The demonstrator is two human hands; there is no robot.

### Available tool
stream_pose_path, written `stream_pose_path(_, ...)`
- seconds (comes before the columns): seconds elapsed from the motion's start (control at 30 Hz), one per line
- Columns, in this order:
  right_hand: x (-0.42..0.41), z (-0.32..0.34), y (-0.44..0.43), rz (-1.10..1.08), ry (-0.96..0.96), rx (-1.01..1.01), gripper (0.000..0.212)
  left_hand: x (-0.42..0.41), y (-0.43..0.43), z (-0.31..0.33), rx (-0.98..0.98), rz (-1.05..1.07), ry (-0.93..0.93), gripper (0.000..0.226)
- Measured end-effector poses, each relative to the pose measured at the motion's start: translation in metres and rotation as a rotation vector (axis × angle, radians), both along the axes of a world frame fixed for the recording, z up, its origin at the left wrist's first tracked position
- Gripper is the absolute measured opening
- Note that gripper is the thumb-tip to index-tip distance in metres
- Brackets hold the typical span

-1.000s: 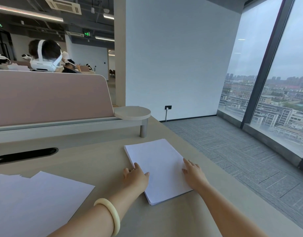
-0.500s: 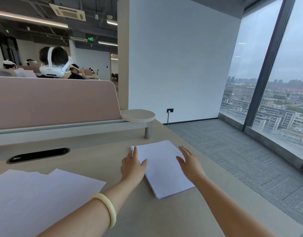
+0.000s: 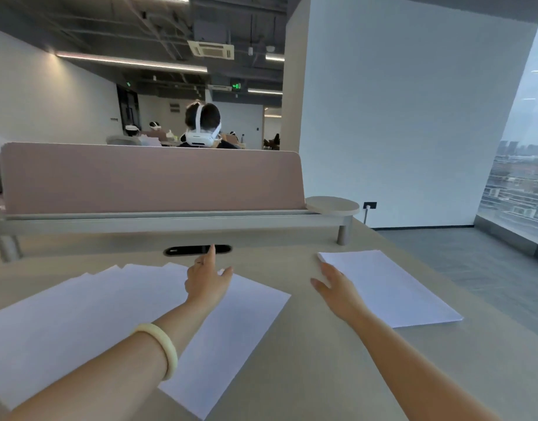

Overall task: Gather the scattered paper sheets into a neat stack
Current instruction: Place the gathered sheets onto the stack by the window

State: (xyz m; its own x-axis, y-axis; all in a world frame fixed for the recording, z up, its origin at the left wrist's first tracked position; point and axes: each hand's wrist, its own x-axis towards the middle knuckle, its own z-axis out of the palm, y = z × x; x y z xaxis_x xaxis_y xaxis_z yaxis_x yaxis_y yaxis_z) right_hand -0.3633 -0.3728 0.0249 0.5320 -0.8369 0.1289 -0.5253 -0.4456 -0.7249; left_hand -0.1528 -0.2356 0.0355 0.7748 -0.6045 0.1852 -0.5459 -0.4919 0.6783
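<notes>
A neat stack of white paper (image 3: 392, 287) lies on the beige desk (image 3: 307, 360) at the right. Several loose white sheets (image 3: 88, 317) are fanned over one another across the left half of the desk. My left hand (image 3: 208, 281), a pale bangle on its wrist, hovers above the right part of the loose sheets with its fingers extended and holds nothing. My right hand (image 3: 337, 288) is held open beside the left edge of the stack, its fingertips at the stack's near-left corner region; whether it touches the paper is unclear.
A pink divider panel (image 3: 152, 177) on a grey rail runs along the desk's back. A black cable slot (image 3: 197, 250) sits just beyond my left hand. A small round shelf (image 3: 331, 205) stands at the back right. The desk's right edge drops to grey carpet. People with headsets sit behind the divider.
Both hands have left the neat stack. My left hand has swung left over the loose sheets, my right hand has pulled to the stack's left edge, and the view has turned left.
</notes>
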Motion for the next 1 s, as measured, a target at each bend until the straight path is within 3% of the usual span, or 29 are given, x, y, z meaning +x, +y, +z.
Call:
stream_pose_path(0.33,0.091,-0.037,0.056,0.065,0.235,0.151,0.077,0.09,0.125,-0.019,0.227,0.289,0.038,0.073)
stream_pose_path(0.53,0.127,-0.055,0.076,0.011,0.38,0.043,0.088,0.121,0.183,-0.042,0.405,0.362,0.074,0.08)
stream_pose_path(0.73,0.147,-0.061,0.079,0.002,0.425,-0.033,0.09,0.137,0.208,-0.061,0.548,0.33,0.087,0.09)
stream_pose_path(1.0,0.164,-0.06,0.077,0.059,0.449,-0.059,0.098,0.139,0.207,-0.063,0.542,0.255,0.047,0.098)
